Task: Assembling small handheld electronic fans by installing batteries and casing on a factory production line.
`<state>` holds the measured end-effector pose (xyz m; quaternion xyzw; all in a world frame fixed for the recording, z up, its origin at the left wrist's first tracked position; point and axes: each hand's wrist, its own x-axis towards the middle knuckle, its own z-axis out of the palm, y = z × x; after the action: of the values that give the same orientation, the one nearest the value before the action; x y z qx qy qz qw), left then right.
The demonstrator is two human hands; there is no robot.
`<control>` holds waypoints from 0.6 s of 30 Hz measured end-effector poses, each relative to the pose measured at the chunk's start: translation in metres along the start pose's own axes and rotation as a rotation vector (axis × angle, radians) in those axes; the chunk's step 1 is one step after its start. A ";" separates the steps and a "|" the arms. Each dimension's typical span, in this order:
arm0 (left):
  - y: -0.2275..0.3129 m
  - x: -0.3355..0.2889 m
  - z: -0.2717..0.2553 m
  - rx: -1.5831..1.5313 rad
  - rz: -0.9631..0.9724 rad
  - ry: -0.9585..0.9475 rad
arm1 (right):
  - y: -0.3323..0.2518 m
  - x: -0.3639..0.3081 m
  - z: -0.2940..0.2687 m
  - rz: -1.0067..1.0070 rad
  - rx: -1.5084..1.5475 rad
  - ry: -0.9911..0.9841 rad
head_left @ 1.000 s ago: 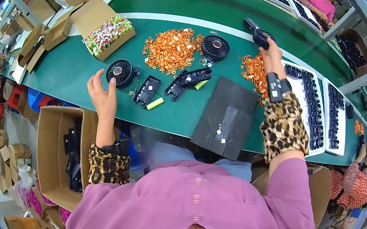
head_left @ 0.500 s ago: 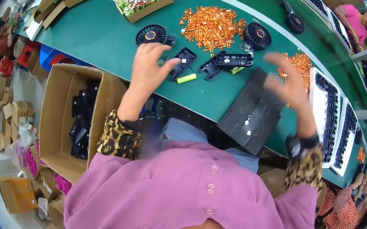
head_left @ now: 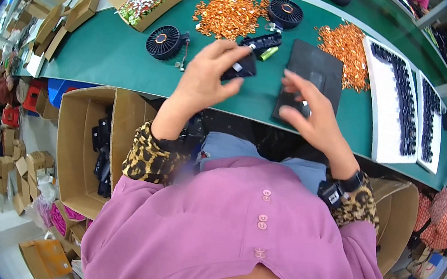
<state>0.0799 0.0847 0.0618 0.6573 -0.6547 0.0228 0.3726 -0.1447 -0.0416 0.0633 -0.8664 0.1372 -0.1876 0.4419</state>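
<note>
My left hand [head_left: 206, 78] is over the table's near part, with a small black plastic casing [head_left: 239, 69] between its thumb and fingers; a white patch shows on the casing, and the fingers partly cover it. Just beyond lie another dark casing part [head_left: 262, 41] and a green cylindrical battery [head_left: 269, 53]. To the right, my right hand [head_left: 317, 115] is open, its fingers curved and apart, over the near end of a flat black board [head_left: 316, 67]. Left of my left hand, a round black fan [head_left: 164, 42] rests with a wired part beside it.
Orange metal pieces form two piles [head_left: 231, 16] [head_left: 348, 51] on the green table [head_left: 115, 57]. A second fan [head_left: 285, 13] sits between them. White trays [head_left: 375, 120] of black parts line the right. A carton [head_left: 158, 9] of green-wrapped pieces stands far left; an open cardboard box [head_left: 83, 155] is below.
My view has shifted. My left hand has moved right, toward the casings. The black board now lies farther from me and straighter, and my right hand has come inward over its near end.
</note>
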 end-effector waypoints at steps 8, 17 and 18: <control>0.024 -0.002 0.014 -0.148 -0.070 0.251 | 0.014 0.021 0.036 0.298 0.922 0.154; 0.017 -0.020 0.047 -1.564 -0.318 0.201 | -0.007 0.018 0.048 0.196 0.400 0.353; 0.019 -0.021 0.042 -1.608 -0.375 0.176 | -0.008 0.018 0.045 0.057 0.129 0.496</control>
<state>0.0412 0.0826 0.0293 0.2843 -0.3193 -0.4632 0.7763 -0.1078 -0.0124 0.0496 -0.7596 0.2535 -0.3904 0.4542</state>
